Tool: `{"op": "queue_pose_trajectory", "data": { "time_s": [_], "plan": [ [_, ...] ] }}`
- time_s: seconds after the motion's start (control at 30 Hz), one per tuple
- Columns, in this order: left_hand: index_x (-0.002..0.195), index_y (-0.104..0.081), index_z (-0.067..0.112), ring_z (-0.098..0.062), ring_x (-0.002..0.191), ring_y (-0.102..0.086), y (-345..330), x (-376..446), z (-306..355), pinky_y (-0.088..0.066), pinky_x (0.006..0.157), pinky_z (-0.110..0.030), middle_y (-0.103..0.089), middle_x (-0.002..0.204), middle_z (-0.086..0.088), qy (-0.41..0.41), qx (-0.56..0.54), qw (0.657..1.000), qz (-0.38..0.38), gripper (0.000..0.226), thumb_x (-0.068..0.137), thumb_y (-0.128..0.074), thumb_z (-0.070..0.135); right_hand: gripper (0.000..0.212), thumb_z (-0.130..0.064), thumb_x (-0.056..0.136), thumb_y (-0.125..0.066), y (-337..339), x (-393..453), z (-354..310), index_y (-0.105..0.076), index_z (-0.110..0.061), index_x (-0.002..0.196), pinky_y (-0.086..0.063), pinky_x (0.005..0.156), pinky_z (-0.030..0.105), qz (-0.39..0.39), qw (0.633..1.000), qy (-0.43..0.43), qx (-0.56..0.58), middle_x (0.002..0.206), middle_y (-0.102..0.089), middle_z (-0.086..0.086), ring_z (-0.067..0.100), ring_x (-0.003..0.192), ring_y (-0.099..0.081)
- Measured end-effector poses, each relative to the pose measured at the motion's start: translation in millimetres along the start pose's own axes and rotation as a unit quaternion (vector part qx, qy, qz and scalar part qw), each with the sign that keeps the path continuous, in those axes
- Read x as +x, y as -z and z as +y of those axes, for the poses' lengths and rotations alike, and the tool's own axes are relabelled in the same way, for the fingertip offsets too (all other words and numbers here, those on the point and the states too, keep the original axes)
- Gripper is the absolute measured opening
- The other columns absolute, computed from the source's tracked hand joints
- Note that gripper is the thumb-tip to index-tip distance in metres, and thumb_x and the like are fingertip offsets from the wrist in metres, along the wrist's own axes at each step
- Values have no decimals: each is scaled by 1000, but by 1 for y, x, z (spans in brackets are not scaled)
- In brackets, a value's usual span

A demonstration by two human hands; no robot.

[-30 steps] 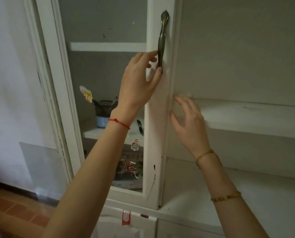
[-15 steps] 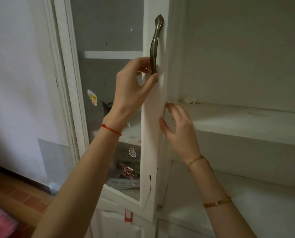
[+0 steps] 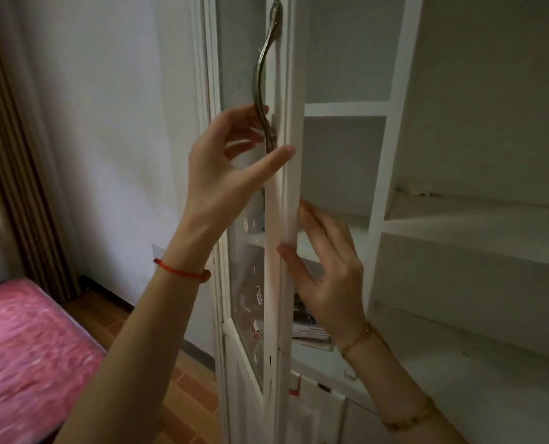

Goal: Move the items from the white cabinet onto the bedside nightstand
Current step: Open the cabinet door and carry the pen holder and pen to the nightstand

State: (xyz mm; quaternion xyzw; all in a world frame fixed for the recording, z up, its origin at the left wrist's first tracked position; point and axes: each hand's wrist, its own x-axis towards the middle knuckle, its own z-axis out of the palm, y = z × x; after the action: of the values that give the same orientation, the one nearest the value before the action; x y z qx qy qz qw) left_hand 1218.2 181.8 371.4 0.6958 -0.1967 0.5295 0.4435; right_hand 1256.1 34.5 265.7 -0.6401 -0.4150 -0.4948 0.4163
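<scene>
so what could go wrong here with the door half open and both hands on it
1. The right hand has its fingers around the free edge of the glass door, by the cabinet frame; they could get pinched if it swings shut.
2. The left hand only hooks the metal handle loosely, so it might slip.
3. The stacked books on the lower shelf sit near the door edge and might be knocked.

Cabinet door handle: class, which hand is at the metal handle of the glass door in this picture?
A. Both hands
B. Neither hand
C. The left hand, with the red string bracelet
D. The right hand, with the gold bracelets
C: the left hand, red string on its wrist, has its fingers at the metal handle, while the right hand is lower, at the door's edge.
</scene>
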Motion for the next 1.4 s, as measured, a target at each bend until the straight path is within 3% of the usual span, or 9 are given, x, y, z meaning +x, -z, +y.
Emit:
{"op": "queue_pose_trajectory", "data": {
  "time_s": [0.1, 0.23, 0.47, 0.6, 0.8, 1.0, 1.2, 1.4],
  "plan": [
    [126, -58, 0, -15, 102, -66, 35, -4, 5, -54, 92, -30, -67, 111, -10, 12, 7, 1000, 10, 55, 79, -81, 20, 52, -27, 88, -66, -21, -2, -25, -51, -2, 132, -49, 100, 41, -11, 1000, 3, 28, 130, -58, 13, 23, 122, -55],
    [132, -55, 2, -17, 106, -66, 82, -12, 7, -55, 93, -31, -66, 117, -9, 17, 36, 999, 20, 58, 82, -78, 19, 52, -26, 89, -66, -54, 0, -61, -51, -1, 132, -43, 107, 33, -22, 998, 19, 52, 131, -57, 11, 19, 126, -51],
    [140, -52, 7, -13, 111, -65, 162, -28, 0, -55, 94, -33, -64, 129, -6, -44, 213, 974, 55, 57, 91, -68, 32, 54, -25, 92, -64, -121, 5, -114, -47, -2, 138, -43, 107, 35, -67, 993, 21, 93, 136, -52, 11, 18, 130, -48],
    [140, -52, 6, -16, 109, -65, 200, -34, -13, -55, 93, -35, -65, 128, -7, -75, 291, 953, 50, 57, 90, -69, 29, 55, -31, 93, -62, -158, 10, -136, -46, -5, 139, -40, 109, 32, -93, 993, 19, 71, 139, -51, 8, 16, 131, -47],
    [145, -45, 6, -13, 108, -63, 247, -35, -43, -53, 95, -29, -64, 126, -6, -70, 317, 945, 42, 62, 90, -70, 17, 57, -33, 93, -63, -215, 17, -153, -45, -7, 140, -35, 112, 25, -111, 993, 29, 42, 140, -50, 7, 16, 131, -46],
    [145, -46, 8, -10, 107, -63, 278, -28, -66, -53, 95, -32, -64, 127, -3, -55, 317, 946, 50, 61, 90, -70, 12, 59, -29, 91, -66, -250, 26, -162, -44, -7, 141, -41, 109, 31, -114, 992, 44, 45, 137, -51, 8, 19, 129, -47],
    [145, -44, 6, -11, 107, -62, 279, -27, -72, -51, 97, -25, -64, 123, -4, -69, 317, 945, 44, 61, 90, -69, 9, 59, -29, 90, -66, -251, 26, -159, -44, -7, 141, -45, 106, 35, -111, 992, 42, 46, 134, -53, 8, 20, 126, -50],
    [142, -49, 4, -15, 112, -63, 277, -32, -67, -47, 100, -21, -65, 125, -6, -77, 343, 935, 52, 56, 90, -69, 15, 58, -27, 88, -69, -240, 22, -155, -47, -9, 139, -33, 113, 23, -117, 992, 28, 26, 138, -51, 8, 18, 131, -43]
  ]
}}
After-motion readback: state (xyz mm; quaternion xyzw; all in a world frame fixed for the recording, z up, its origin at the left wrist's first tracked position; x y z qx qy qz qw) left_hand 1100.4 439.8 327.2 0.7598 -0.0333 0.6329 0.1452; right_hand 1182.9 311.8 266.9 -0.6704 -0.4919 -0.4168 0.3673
